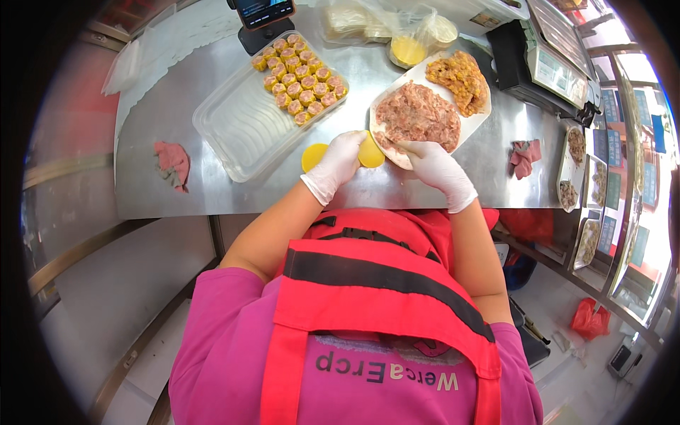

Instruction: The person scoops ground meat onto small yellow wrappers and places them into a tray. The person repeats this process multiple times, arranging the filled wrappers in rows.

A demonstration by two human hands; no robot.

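Observation:
My left hand [341,162], in a white glove, pinches a round yellow dumpling wrapper [371,151] at the near left edge of a white platter [398,157]. More yellow wrapper [312,156] lies on the table just left of that hand, partly hidden by it. My right hand [434,166], also gloved, is closed at the platter's near edge, fingertips by the pink minced meat [418,119]. What its fingers grip, if anything, is hidden. Behind the meat, an orange-yellow chunky filling [459,81] shares the platter. Rows of open-topped siu mai [299,76] fill the far right part of a clear plastic tray [237,145].
A phone on a stand [263,21], bagged wrappers [361,25] and a bowl with yellow contents [408,51] stand at the back. Pink cloths lie at left [173,164] and right [524,157]. A scale-like machine [552,67] occupies the right rear, near a small tray [571,170].

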